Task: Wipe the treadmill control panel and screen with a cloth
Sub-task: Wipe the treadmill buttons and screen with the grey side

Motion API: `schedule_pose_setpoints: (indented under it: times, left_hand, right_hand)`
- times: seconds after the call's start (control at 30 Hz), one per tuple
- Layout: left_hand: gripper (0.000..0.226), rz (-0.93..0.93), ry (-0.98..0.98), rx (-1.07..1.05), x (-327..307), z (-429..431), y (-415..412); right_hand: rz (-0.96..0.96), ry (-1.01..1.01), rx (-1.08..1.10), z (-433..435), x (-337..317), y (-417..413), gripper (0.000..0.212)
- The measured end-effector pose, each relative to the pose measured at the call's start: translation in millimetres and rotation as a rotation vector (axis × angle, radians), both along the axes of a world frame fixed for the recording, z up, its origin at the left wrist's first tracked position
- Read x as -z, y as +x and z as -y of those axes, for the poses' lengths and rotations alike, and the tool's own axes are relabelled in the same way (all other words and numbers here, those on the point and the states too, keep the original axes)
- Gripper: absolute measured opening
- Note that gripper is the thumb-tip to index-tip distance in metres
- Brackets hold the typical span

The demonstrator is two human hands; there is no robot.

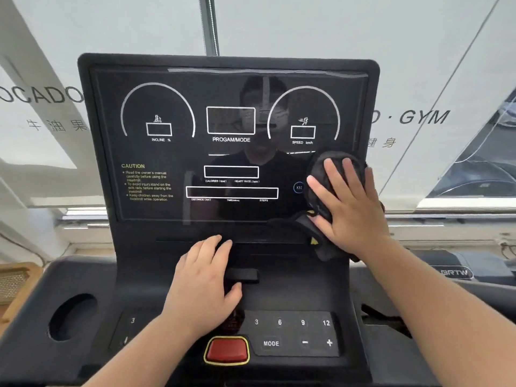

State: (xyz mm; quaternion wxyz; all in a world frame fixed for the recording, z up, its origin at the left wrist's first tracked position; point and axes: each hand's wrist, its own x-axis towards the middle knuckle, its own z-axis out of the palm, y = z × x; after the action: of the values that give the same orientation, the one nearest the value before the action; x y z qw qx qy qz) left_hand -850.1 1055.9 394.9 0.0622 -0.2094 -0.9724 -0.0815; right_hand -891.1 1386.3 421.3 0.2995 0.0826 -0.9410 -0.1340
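Note:
The treadmill's dark glossy screen [173, 152] stands upright before me, showing white gauge outlines and yellow caution text. Below it the control panel [290, 333] carries number keys, MODE, minus and plus. A black cloth [317, 180] lies against the screen's lower right corner, and my right hand [346, 208] presses flat on it with fingers spread. My left hand [206, 277] rests palm down on the console's middle ledge, fingers apart, holding nothing. Part of the cloth hangs below my right palm.
A red stop button [226, 349] with a yellow rim sits at the console's front centre. A round cup holder [71, 317] opens at the left. White banners with grey lettering hang behind the screen. A wooden crate [14, 283] shows at far left.

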Motion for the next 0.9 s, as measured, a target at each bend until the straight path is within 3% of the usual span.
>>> schedule_pose_setpoints:
  times: [0.23,0.5,0.77,0.9]
  left_hand:
    - [0.083,0.098,0.018,0.034,-0.4,11.7,7.1]
    - [0.081,0.131,0.055,0.016,5.4,10.7,8.6]
    - [0.077,0.109,0.119,-0.011,5.5,6.7,8.1]
    - [0.076,0.104,0.135,-0.023,6.0,6.1,9.5]
  right_hand:
    - [-0.057,-0.332,0.264,42.3,-43.5,-31.5,0.085]
    - [0.124,-0.29,-0.112,100.7,50.6,23.3,0.08]
    - [0.243,-0.249,0.164,45.7,73.1,77.1,0.092]
    - [0.281,-0.26,0.13,78.3,71.2,78.8,0.087]
